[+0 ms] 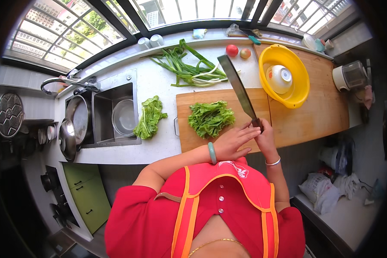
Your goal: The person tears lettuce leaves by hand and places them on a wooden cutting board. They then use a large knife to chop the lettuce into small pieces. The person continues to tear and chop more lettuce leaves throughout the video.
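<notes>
My right hand (266, 137) is closed around the dark handle of a kitchen knife (236, 84). Its long, wide blade points up and away from me, over the right part of a wooden cutting board (245, 93). My left hand (237, 142), fingers extended and thumb apart, reaches across to the base of the handle; whether it touches the handle or my right hand is hard to tell. On the board, left of the blade, lies a pile of leafy green lettuce (211, 118). Another bunch of lettuce (151, 117) rests on the white counter beside the sink.
Green onions (193, 66) lie behind the board, near two tomatoes (232, 50). A yellow plastic basin (300, 93) holding an upturned white bowl (279, 79) stands on a wooden surface at right. Left are a sink (103, 111), a glass bowl (124, 116) and a faucet (92, 85).
</notes>
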`<state>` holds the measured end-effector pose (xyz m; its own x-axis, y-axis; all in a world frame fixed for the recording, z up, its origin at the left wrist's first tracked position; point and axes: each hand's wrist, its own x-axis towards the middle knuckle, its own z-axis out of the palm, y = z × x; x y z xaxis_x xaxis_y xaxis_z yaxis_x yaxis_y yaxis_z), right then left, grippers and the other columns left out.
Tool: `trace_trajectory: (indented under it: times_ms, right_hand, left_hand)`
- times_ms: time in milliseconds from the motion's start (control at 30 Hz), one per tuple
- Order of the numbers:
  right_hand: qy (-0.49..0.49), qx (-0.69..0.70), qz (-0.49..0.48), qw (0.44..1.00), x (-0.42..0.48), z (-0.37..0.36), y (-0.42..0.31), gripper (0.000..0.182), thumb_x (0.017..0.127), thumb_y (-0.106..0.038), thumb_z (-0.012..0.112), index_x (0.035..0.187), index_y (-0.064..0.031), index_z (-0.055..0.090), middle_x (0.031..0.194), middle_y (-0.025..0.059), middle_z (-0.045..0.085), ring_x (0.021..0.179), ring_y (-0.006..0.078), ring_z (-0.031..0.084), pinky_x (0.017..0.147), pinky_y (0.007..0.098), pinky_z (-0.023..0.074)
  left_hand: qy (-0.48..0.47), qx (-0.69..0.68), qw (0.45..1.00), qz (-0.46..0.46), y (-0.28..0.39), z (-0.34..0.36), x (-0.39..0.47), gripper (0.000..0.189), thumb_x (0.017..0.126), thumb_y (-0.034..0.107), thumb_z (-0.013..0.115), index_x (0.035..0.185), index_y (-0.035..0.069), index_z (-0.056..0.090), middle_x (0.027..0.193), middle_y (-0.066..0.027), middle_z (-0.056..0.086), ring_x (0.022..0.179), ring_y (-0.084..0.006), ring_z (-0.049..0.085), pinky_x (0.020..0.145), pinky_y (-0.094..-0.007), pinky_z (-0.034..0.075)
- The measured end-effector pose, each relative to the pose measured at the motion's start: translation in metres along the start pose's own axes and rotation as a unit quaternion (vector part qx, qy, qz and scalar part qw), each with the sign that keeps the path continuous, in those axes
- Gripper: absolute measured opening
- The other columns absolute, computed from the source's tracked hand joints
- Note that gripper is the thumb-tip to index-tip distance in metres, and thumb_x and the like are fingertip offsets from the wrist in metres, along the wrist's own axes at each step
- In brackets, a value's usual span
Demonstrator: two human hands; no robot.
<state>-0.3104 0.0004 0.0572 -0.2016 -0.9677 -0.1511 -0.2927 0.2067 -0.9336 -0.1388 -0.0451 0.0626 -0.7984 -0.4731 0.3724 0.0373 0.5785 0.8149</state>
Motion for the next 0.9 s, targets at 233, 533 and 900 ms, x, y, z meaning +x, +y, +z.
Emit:
trace_trajectory:
  times_ms: [233, 533, 900]
  right_hand:
    - [0.11, -0.1, 0.151, 0.977, -0.092, 0.039, 0.064, 0.024, 0.077, -0.022, 0.064, 0.082, 0.0002, 0.055, 0.062, 0.0084, 0.055, 0.057, 0.017, 0.057, 0.052, 0.0317, 0.0434]
    - [0.162, -0.005, 0.213, 0.963, -0.093, 0.071, 0.092, 0.025, 0.08, -0.021, 0.063, 0.085, 0.0004, 0.052, 0.058, 0.0047, 0.054, 0.045, 0.0114, 0.053, 0.041, 0.0259, 0.0423]
    - [0.077, 0.135, 0.227, 0.961, -0.064, 0.048, 0.082, 0.02, 0.081, -0.014, 0.06, 0.091, -0.0046, 0.045, 0.061, 0.0021, 0.05, 0.045, 0.0101, 0.049, 0.04, 0.0243, 0.0433]
  left_hand:
    - [0.036, 0.138, 0.982, -0.126, -0.075, -0.048, -0.032, 0.029, 0.08, 0.018, 0.06, 0.105, 0.003, 0.056, 0.111, -0.0157, 0.054, 0.108, -0.0314, 0.047, 0.096, -0.0398, 0.035]
    - [-0.236, 0.311, 0.878, -0.278, -0.159, -0.036, -0.019, 0.099, 0.067, 0.075, 0.048, 0.124, -0.006, 0.041, 0.134, -0.023, 0.033, 0.128, -0.0359, 0.027, 0.103, -0.0481, 0.024]
    - [-0.077, 0.475, 0.865, -0.144, -0.142, 0.052, -0.081, 0.051, 0.083, 0.012, 0.039, 0.131, 0.0, 0.031, 0.129, -0.0175, 0.04, 0.114, -0.033, 0.043, 0.092, -0.0465, 0.033]
